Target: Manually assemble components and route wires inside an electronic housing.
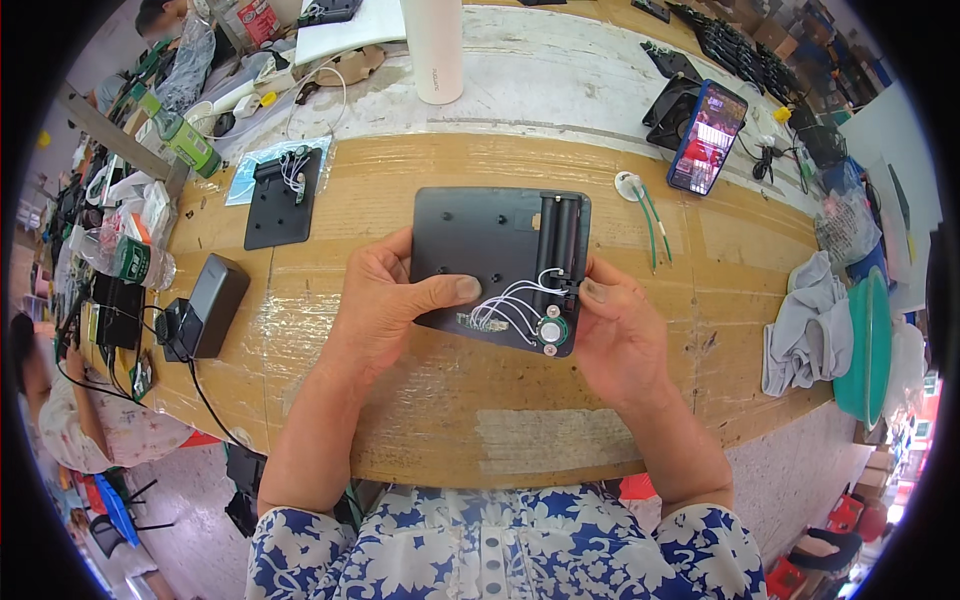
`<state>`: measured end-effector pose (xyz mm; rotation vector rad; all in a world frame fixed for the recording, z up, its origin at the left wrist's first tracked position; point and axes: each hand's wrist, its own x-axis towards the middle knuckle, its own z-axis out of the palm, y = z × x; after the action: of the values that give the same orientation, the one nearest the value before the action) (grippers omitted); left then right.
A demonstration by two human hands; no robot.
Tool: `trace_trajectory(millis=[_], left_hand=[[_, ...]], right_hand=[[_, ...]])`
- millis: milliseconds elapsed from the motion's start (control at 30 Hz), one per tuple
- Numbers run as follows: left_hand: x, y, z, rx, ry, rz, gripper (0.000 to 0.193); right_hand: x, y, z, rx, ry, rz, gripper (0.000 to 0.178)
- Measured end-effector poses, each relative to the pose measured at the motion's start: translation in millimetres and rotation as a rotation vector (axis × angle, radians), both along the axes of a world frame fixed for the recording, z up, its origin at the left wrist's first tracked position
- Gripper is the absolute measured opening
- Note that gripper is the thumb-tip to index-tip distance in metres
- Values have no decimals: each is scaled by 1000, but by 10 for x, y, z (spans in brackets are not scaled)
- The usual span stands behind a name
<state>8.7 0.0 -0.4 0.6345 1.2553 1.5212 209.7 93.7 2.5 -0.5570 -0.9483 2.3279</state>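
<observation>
Between my two hands, above the cardboard-covered table, is a black plastic panel (465,235) with small pegs and a long slot along its right side. White wires (515,298) run over its lower part, from a small circuit board (482,321) to a round green part with a silver disc (550,331). My left hand (385,295) grips the panel's left edge, thumb flat on its face. At the right edge my right hand (622,325) holds it, the thumb by the wires near the slot's lower end. The fingers behind the panel are hidden.
A similar black panel (280,205) lies on a blue sheet at the left. A phone (707,138) leans on a stand at the back right, near green wires (655,225). A white cylinder (434,50), a black box (218,300) and a grey cloth (808,325) stand around.
</observation>
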Motion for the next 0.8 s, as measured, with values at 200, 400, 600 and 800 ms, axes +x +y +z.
trace_trajectory(millis=[200, 400, 600, 800], left_hand=[[-5, -51, 87, 157, 112, 62, 47], [11, -53, 74, 210, 125, 98, 51], [3, -36, 30, 208, 76, 100, 52], [12, -26, 24, 184, 55, 107, 50]], right_hand=[[-2, 22, -14, -19, 76, 31, 33], [-10, 16, -62, 30, 93, 45, 32], [-4, 5, -64, 70, 87, 60, 28], [-1, 15, -86, 65, 95, 71, 28]])
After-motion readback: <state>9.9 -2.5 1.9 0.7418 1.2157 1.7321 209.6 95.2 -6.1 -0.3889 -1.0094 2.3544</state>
